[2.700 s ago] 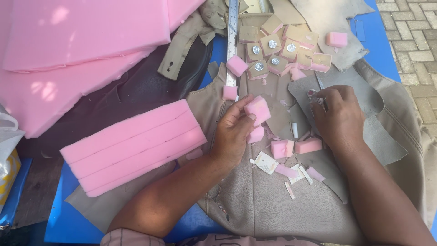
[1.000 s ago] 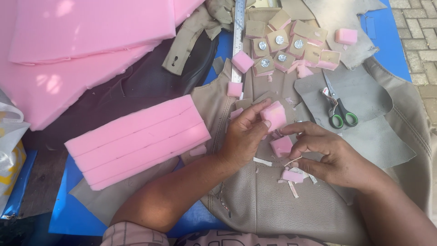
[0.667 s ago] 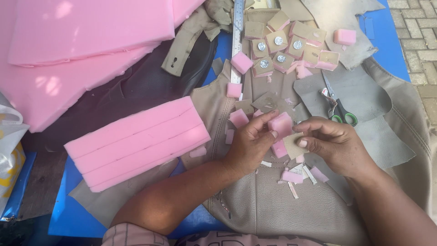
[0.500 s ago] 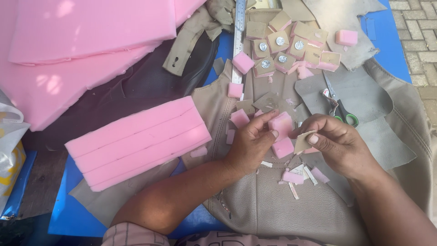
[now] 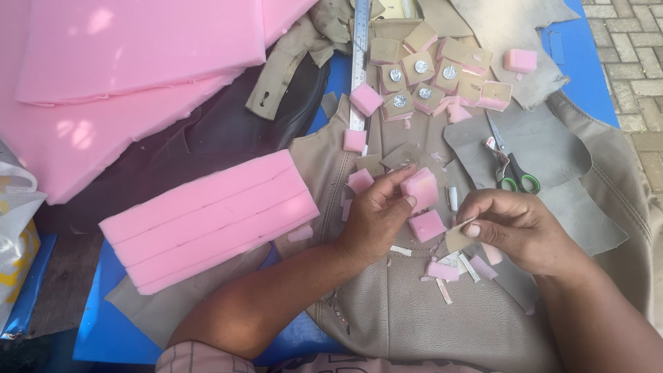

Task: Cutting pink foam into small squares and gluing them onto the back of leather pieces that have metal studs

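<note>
Currently left hand [image 5: 376, 217] pinching pink foam cube [image 5: 420, 188] at frame centre; right hand [image 5: 514, 228] pinching tan leather square [image 5: 458, 239] beside it. Covering step; next probably needing square aligned on cube face.

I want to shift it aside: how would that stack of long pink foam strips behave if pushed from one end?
The foam strips look soft and probably light. They lie only stacked, so they would likely slide apart or fan out. Being long, they may bend rather than move as one.

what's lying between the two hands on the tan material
In the head view, a loose pink foam square lies on the tan leather between the left hand and the right hand.
</note>
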